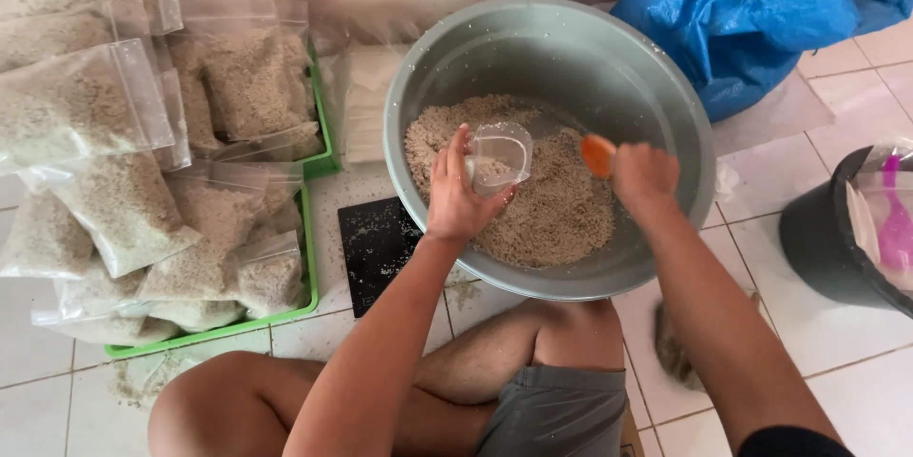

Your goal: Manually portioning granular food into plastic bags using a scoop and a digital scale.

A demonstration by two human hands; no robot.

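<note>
Grain [552, 219], coarse, in round basin [656, 86]

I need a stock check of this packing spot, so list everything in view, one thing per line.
Round grey-green plastic basin: one, centre, on the white tiled floor.
Pale brown grain: one heap, inside the basin.
Small clear plastic bag: one, partly filled, held over the grain.
Orange scoop: one, over the grain.
Filled clear zip bags of grain: too many to count, piled left.
Green plastic trays: two, under the piled bags.
Flat black scale: one, between tray and basin.
Blue plastic sack: one, top right.
Black bucket: one, right edge, holding a clear bag with something pink.
Left hand: holds the small bag.
Right hand: holds the scoop.
</note>
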